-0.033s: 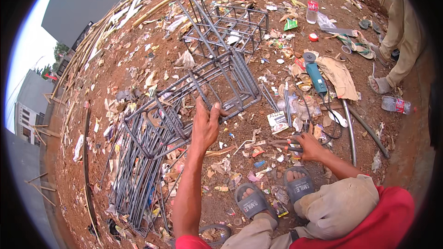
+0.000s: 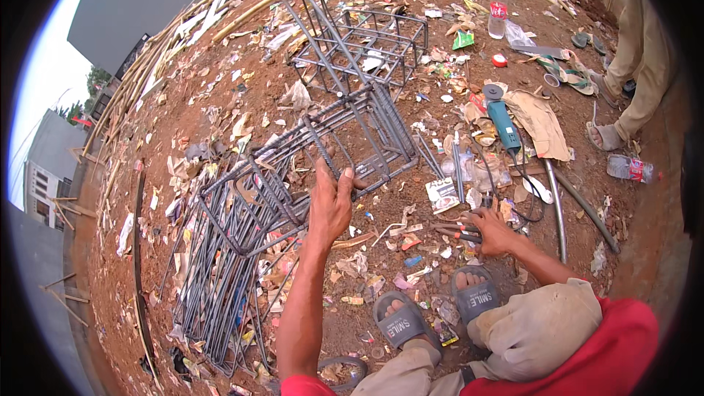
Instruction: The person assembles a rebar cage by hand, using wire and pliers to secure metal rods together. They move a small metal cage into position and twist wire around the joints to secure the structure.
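Note:
My left hand [image 2: 332, 202] is closed round a bar on the near side of a rebar cage [image 2: 308, 132]. The cage is made of ribbed steel bars and square stirrups, and it stretches away from me. Down near the ground, my right hand [image 2: 490, 231] has its fingers bent over the handles of a pair of pliers [image 2: 456, 230], whose jaws point left. Part of the grip is hidden under the fingers. Beneath the cage's near end lies a pile of bent steel stirrups [image 2: 220, 279].
A teal angle grinder [image 2: 502, 121] with its cord lies beside cardboard [image 2: 539, 123]. Right of my hand is a metal pipe [image 2: 556, 209]. Plastic bottles [image 2: 498, 11] and litter cover the red soil. Another person's legs [image 2: 636, 66] stand at right. Bamboo poles [image 2: 139, 81] lie at far left.

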Demonstrator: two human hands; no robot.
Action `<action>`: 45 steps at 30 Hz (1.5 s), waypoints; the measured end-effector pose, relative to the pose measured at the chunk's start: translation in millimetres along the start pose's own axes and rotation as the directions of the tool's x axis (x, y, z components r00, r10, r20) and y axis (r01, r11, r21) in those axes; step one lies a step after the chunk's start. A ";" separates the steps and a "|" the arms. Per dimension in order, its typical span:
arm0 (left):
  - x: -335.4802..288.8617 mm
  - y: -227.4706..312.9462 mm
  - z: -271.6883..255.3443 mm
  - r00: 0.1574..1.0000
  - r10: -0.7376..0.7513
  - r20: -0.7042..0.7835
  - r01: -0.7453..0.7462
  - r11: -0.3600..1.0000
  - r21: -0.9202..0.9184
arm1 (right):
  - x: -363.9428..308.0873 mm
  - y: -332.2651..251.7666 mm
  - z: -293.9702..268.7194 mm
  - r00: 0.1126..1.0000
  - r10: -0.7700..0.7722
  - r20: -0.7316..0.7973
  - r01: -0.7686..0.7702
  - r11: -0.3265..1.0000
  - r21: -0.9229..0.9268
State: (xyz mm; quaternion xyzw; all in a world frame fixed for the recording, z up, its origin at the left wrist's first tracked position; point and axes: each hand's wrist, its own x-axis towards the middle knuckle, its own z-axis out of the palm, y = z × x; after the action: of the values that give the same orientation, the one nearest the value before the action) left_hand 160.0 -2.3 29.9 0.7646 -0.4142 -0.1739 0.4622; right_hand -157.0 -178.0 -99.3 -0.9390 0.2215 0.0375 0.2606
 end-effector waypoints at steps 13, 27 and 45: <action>-134.6 -58.3 89.1 0.997 -0.071 0.017 0.068 0.991 0.113 | 177.3 -212.1 -219.9 0.648 -0.243 -0.722 0.472 0.872 0.129; -201.0 -119.8 143.5 0.977 -0.202 0.075 0.176 0.949 0.263 | 73.1 -181.9 -136.2 0.700 -0.317 -0.640 0.692 0.524 0.497; -283.3 -68.9 12.8 0.479 -0.297 -0.826 0.365 0.923 -0.120 | 71.0 -99.0 -125.0 0.828 -0.542 -0.146 0.251 0.126 0.960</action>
State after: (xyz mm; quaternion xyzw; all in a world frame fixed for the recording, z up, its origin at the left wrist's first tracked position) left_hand 15.3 231.3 -68.4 0.8356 0.0036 0.1380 0.5317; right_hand -55.6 -193.6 42.0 -0.5928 -0.0962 -0.0629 0.7971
